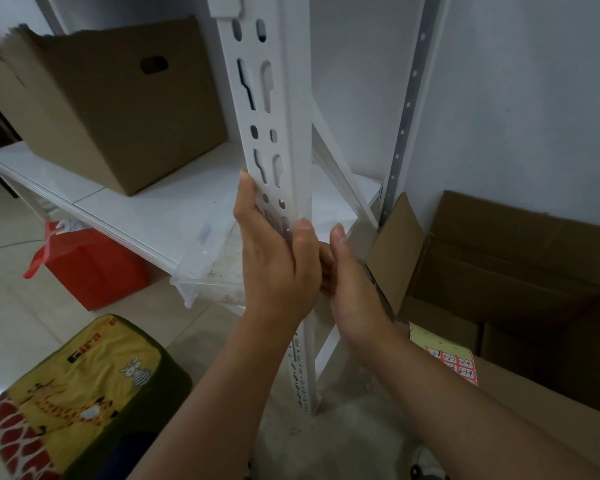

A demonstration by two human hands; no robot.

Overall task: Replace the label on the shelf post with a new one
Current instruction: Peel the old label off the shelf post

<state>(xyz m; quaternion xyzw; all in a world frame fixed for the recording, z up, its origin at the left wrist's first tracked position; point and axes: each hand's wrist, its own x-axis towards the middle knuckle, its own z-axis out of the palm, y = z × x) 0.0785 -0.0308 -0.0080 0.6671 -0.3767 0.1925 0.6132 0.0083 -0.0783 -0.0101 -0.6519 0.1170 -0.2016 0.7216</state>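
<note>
The left hand (274, 261) is wrapping around the white shelf post (278, 140), thumb pressing its front; the right hand (347, 271) is touching the post just beside it, fingers hidden, grip unclear. Any label is lying covered beneath them. A clear bin (205, 271) is jutting from the shelf (125, 202) alongside, an open carton (520, 258) standing at right with a sticker sheet (454, 358).

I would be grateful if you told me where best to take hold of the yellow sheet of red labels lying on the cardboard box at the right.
Probably pinch the yellow sheet of red labels at its bare yellow upper edge, coming from above on the white shelf post side. That margin carries no labels and rises slightly off the flattened cardboard box. Both the left hand and right hand are at the post.
</note>
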